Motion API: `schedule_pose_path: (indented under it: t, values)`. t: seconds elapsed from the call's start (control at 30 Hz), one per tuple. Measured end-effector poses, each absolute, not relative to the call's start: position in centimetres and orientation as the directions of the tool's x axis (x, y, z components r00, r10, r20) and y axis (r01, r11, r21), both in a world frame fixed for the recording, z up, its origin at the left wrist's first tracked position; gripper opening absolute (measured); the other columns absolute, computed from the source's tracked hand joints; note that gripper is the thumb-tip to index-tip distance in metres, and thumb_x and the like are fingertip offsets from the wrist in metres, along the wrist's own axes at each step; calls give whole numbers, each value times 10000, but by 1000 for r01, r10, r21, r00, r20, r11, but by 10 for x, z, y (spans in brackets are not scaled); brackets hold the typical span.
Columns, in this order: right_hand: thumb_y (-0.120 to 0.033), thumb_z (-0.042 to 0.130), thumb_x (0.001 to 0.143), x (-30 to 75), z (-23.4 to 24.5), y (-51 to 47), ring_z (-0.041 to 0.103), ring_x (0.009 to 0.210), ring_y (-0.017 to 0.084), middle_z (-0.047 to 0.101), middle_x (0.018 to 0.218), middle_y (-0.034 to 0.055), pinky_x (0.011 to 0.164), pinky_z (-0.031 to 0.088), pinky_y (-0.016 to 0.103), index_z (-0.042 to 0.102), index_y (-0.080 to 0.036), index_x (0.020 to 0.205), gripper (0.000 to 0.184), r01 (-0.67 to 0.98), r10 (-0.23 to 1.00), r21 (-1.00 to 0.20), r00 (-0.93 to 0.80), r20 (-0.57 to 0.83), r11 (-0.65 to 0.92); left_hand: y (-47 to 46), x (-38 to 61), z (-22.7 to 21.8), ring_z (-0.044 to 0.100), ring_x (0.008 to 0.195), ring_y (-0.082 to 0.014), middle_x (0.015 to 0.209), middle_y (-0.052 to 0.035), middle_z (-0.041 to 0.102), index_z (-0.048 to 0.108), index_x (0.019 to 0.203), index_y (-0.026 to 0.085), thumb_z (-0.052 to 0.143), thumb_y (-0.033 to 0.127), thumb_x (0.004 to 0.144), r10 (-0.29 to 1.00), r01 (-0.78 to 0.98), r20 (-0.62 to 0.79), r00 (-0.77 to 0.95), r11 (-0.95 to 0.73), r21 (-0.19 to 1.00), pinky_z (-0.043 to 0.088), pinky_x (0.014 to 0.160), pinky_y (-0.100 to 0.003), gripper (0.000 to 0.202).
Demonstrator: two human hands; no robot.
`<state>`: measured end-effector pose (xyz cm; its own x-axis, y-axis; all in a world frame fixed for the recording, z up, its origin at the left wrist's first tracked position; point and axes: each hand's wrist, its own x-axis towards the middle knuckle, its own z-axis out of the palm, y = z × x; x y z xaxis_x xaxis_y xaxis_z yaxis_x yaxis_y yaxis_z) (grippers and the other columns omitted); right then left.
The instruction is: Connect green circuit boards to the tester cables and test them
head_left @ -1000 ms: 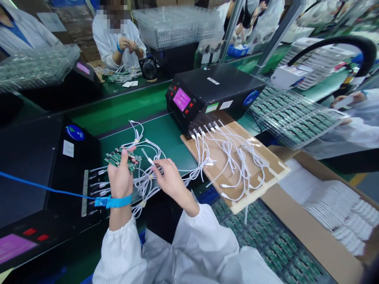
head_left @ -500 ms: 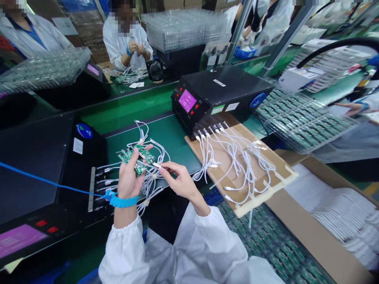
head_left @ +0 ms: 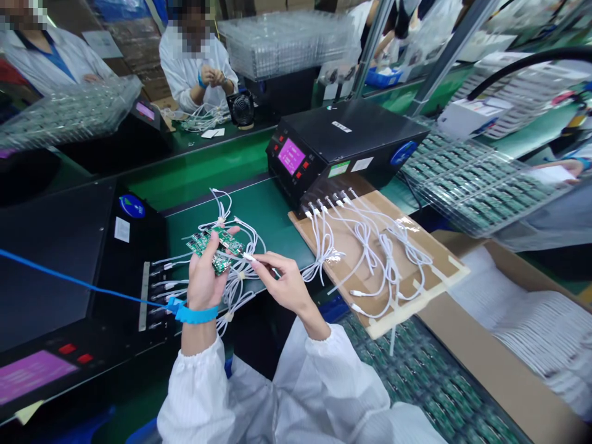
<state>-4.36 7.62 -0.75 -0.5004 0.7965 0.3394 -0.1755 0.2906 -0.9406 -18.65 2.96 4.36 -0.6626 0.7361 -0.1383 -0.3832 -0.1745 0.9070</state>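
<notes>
Several green circuit boards [head_left: 225, 240] lie in my left hand [head_left: 202, 274], its thumb pressed over them. A blue wrist strap [head_left: 197, 313] circles that wrist. My right hand [head_left: 283, 280] pinches a white cable plug [head_left: 248, 257] at the right edge of the boards; whether it is fully seated I cannot tell. Beneath both hands, bundled white cables [head_left: 240, 277] spread over the green bench top [head_left: 282, 216]. On the left, more white plugs [head_left: 169, 285] sit in a row along the side of a black test box [head_left: 60, 246].
Ahead stands another black box [head_left: 346, 139] with a purple screen, its white cables [head_left: 365, 246] lying on a brown board [head_left: 342, 290]. Trays of circuit boards [head_left: 467, 185] are at the right, beside a cardboard carton [head_left: 485, 357]. Across the bench sits a person [head_left: 197, 68].
The right hand stays at the plug, its fingers slightly shifted. The left hand with the boards has moved a touch to the right. At far right, a co-worker's hand has moved.
</notes>
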Motion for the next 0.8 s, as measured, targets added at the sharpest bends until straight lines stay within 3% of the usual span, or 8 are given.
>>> schedule_pose_path:
  t: [0.17,0.37,0.57,0.8]
  values:
    - [-359,645,996,-43,-7,76,524,662,128,655,767,22,627,422,273,825,-187,1045,253,-144,824,-946,-466,324,290,29,-185,42,561,660,-73,1110,-98,793,789,1099,161,865,421,821,727,-345,-96,-680,-201,917,485,674,-195,388]
    - [-342,617,1011,-40,-6,73,515,658,134,627,751,16,635,420,277,828,-194,1078,266,-80,837,-945,-445,318,317,30,-180,40,599,684,-99,1153,-83,780,759,1152,212,888,429,793,743,-265,-18,-669,-216,940,504,702,-242,439]
    - [-322,570,1049,-40,-8,72,542,667,136,614,770,18,654,446,269,805,-190,1145,286,-35,813,-918,-452,368,396,29,-183,40,610,675,-113,903,-52,757,785,1059,174,869,459,808,786,-235,-44,-617,-131,963,489,690,-243,389]
    - [-368,513,1089,-38,-23,68,665,833,209,718,993,115,810,562,341,617,-156,1448,430,120,682,-753,-534,500,647,35,-187,40,567,647,-68,990,-21,766,748,1059,210,948,425,714,716,-346,-83,-693,-229,910,478,660,-211,453]
